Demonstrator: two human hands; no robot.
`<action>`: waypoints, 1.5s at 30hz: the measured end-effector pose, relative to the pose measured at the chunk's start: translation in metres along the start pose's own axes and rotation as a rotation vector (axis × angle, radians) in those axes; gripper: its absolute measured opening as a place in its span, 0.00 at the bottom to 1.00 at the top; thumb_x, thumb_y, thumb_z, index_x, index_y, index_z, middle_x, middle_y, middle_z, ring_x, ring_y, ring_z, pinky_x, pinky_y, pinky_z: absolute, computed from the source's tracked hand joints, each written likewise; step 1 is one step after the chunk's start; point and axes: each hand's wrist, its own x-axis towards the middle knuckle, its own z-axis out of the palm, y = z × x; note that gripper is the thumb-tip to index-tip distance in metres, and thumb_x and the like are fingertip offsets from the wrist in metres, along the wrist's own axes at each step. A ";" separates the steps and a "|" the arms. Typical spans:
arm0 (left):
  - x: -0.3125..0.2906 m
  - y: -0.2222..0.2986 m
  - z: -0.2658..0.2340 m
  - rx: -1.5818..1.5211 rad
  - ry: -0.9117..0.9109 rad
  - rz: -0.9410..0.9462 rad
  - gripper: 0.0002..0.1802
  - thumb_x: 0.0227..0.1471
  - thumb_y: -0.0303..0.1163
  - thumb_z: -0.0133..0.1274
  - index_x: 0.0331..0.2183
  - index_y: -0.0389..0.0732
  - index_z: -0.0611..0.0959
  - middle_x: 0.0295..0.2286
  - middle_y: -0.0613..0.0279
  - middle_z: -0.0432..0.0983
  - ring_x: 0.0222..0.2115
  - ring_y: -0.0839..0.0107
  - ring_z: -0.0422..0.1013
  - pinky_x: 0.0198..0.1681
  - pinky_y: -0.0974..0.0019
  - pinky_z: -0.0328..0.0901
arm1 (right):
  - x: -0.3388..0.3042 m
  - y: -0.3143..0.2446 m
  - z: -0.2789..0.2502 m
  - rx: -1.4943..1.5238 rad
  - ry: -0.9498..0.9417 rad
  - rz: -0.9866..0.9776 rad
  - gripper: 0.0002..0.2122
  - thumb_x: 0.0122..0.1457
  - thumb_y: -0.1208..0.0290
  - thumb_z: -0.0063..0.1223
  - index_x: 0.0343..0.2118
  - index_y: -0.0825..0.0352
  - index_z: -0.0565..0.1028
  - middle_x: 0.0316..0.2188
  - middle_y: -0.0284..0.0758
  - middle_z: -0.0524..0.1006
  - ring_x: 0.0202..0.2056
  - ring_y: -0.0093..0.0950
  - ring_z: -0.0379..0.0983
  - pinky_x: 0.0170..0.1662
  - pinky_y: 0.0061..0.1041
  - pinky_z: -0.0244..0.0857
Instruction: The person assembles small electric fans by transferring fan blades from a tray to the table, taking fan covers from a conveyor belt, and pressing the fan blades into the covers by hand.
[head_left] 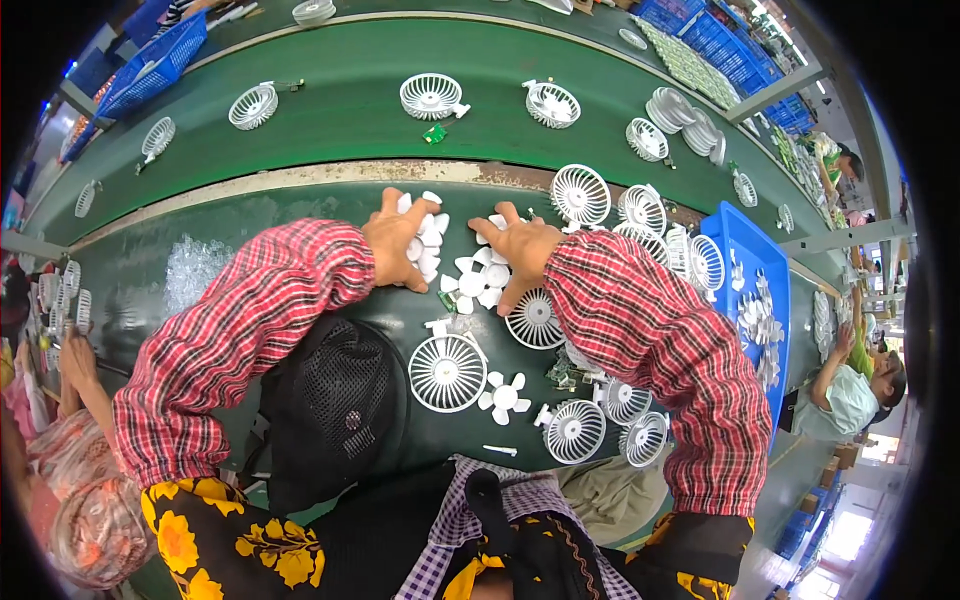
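My left hand [396, 243] reaches over the bench, its fingers spread around a cluster of white fan blades [430, 236]. Opposite it, my right hand [527, 252] also has its fingers apart and touches the right side of the same heap. Between the hands lie more loose fan blades [472, 284]. A round white fan cage [448, 373] rests nearer me, with a single fan blade [504, 398] to its right. Another fan cage [535, 320] sits just below my right hand. Small green circuit boards [563, 376] lie beside my right forearm.
A blue tray [733, 220] of white parts stands at the right, next to several fan cages [581, 195]. A black mesh cap [340, 400] lies by my left forearm, beyond it clear small pieces [196, 272]. A green conveyor belt [340, 90] carries fan cages. Other people work at both sides.
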 end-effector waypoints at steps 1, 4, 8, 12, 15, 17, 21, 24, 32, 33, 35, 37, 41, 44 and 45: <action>0.005 0.001 0.004 0.007 -0.026 -0.011 0.51 0.25 0.33 0.71 0.53 0.51 0.63 0.47 0.47 0.55 0.48 0.45 0.63 0.51 0.55 0.63 | 0.002 -0.002 -0.002 0.041 0.000 0.026 0.57 0.26 0.56 0.75 0.63 0.56 0.48 0.57 0.48 0.53 0.52 0.51 0.64 0.54 0.43 0.62; 0.017 -0.007 0.007 -0.038 0.117 -0.013 0.45 0.27 0.30 0.69 0.51 0.51 0.66 0.44 0.46 0.58 0.43 0.43 0.66 0.49 0.52 0.64 | 0.018 -0.003 0.002 0.245 0.160 0.012 0.45 0.34 0.62 0.72 0.58 0.62 0.59 0.51 0.48 0.59 0.50 0.46 0.66 0.53 0.36 0.64; 0.018 -0.029 -0.008 -0.101 0.152 -0.074 0.39 0.31 0.30 0.66 0.49 0.49 0.68 0.42 0.47 0.59 0.41 0.46 0.68 0.40 0.58 0.72 | 0.020 -0.017 -0.009 0.210 0.092 -0.006 0.48 0.32 0.62 0.73 0.59 0.60 0.57 0.52 0.49 0.59 0.48 0.47 0.69 0.52 0.36 0.65; 0.000 -0.043 -0.007 -0.038 0.218 -0.022 0.40 0.32 0.30 0.66 0.50 0.48 0.68 0.42 0.45 0.60 0.41 0.46 0.69 0.40 0.58 0.72 | 0.007 -0.043 -0.001 -0.002 0.102 0.022 0.57 0.26 0.61 0.76 0.63 0.49 0.48 0.56 0.48 0.53 0.48 0.54 0.65 0.51 0.42 0.65; 0.001 -0.041 -0.006 -0.150 0.186 -0.033 0.39 0.34 0.30 0.65 0.51 0.46 0.68 0.42 0.43 0.60 0.39 0.50 0.70 0.32 0.64 0.75 | 0.014 -0.055 0.019 0.024 0.252 -0.010 0.48 0.30 0.67 0.74 0.58 0.47 0.57 0.55 0.42 0.55 0.49 0.52 0.64 0.47 0.45 0.68; 0.000 -0.033 -0.011 -0.309 0.132 -0.072 0.38 0.34 0.30 0.65 0.51 0.45 0.69 0.43 0.43 0.60 0.37 0.53 0.71 0.30 0.64 0.76 | 0.013 -0.049 0.015 0.150 0.316 -0.034 0.34 0.36 0.69 0.70 0.51 0.53 0.65 0.51 0.39 0.60 0.47 0.48 0.67 0.46 0.44 0.69; 0.004 -0.059 -0.015 -0.663 0.086 -0.093 0.35 0.39 0.28 0.63 0.50 0.36 0.67 0.39 0.52 0.70 0.32 0.65 0.73 0.27 0.65 0.75 | 0.033 -0.013 0.024 0.306 0.499 -0.081 0.28 0.41 0.67 0.65 0.49 0.53 0.69 0.47 0.44 0.65 0.43 0.46 0.71 0.46 0.39 0.68; -0.012 -0.054 -0.032 -0.709 -0.043 -0.163 0.40 0.40 0.33 0.64 0.52 0.37 0.63 0.41 0.53 0.69 0.34 0.65 0.73 0.27 0.66 0.75 | 0.033 0.000 0.016 0.339 0.389 -0.101 0.35 0.38 0.64 0.68 0.53 0.58 0.65 0.49 0.49 0.63 0.46 0.48 0.69 0.50 0.38 0.66; -0.021 -0.002 -0.008 -0.369 -0.005 -0.261 0.58 0.24 0.23 0.71 0.57 0.44 0.58 0.49 0.47 0.53 0.43 0.54 0.69 0.31 0.63 0.77 | 0.036 -0.075 0.032 0.226 0.533 -0.036 0.39 0.35 0.74 0.67 0.54 0.62 0.59 0.47 0.50 0.62 0.42 0.54 0.68 0.41 0.40 0.68; -0.023 -0.009 -0.006 -0.496 0.020 -0.319 0.55 0.27 0.21 0.69 0.57 0.45 0.58 0.49 0.49 0.55 0.43 0.54 0.69 0.31 0.60 0.77 | 0.038 -0.078 0.034 0.302 0.544 -0.057 0.37 0.36 0.74 0.66 0.53 0.61 0.60 0.47 0.50 0.62 0.42 0.56 0.68 0.41 0.42 0.68; -0.023 -0.022 -0.004 -0.988 -0.007 -0.392 0.50 0.36 0.17 0.64 0.58 0.48 0.57 0.48 0.55 0.62 0.45 0.57 0.68 0.33 0.53 0.76 | 0.049 -0.069 0.039 0.555 0.595 -0.102 0.34 0.37 0.75 0.65 0.51 0.60 0.62 0.45 0.52 0.63 0.41 0.59 0.68 0.43 0.47 0.68; -0.018 -0.011 -0.003 -1.220 0.052 -0.464 0.48 0.34 0.15 0.63 0.56 0.47 0.60 0.48 0.58 0.65 0.45 0.56 0.68 0.31 0.55 0.77 | 0.047 -0.056 0.031 0.729 0.560 -0.142 0.37 0.33 0.73 0.69 0.52 0.60 0.63 0.43 0.53 0.65 0.45 0.53 0.67 0.49 0.45 0.64; -0.016 -0.013 -0.015 -1.169 0.031 -0.445 0.46 0.38 0.14 0.60 0.57 0.48 0.59 0.46 0.62 0.66 0.43 0.63 0.69 0.37 0.53 0.75 | 0.050 -0.040 0.013 0.863 0.432 -0.274 0.33 0.38 0.79 0.63 0.51 0.61 0.65 0.42 0.50 0.68 0.38 0.45 0.74 0.27 0.29 0.78; -0.012 -0.005 -0.017 -1.271 0.045 -0.472 0.43 0.42 0.16 0.58 0.57 0.50 0.58 0.44 0.61 0.68 0.44 0.64 0.68 0.45 0.49 0.70 | 0.057 -0.030 0.019 1.319 0.285 -0.288 0.32 0.40 0.75 0.63 0.52 0.68 0.62 0.47 0.52 0.69 0.42 0.46 0.73 0.32 0.31 0.78; -0.007 -0.004 -0.018 -1.273 0.050 -0.467 0.43 0.41 0.15 0.58 0.56 0.49 0.59 0.43 0.60 0.68 0.44 0.64 0.69 0.43 0.51 0.71 | 0.061 -0.034 0.022 1.270 0.346 -0.250 0.32 0.43 0.78 0.60 0.53 0.67 0.61 0.45 0.47 0.70 0.41 0.41 0.73 0.31 0.33 0.78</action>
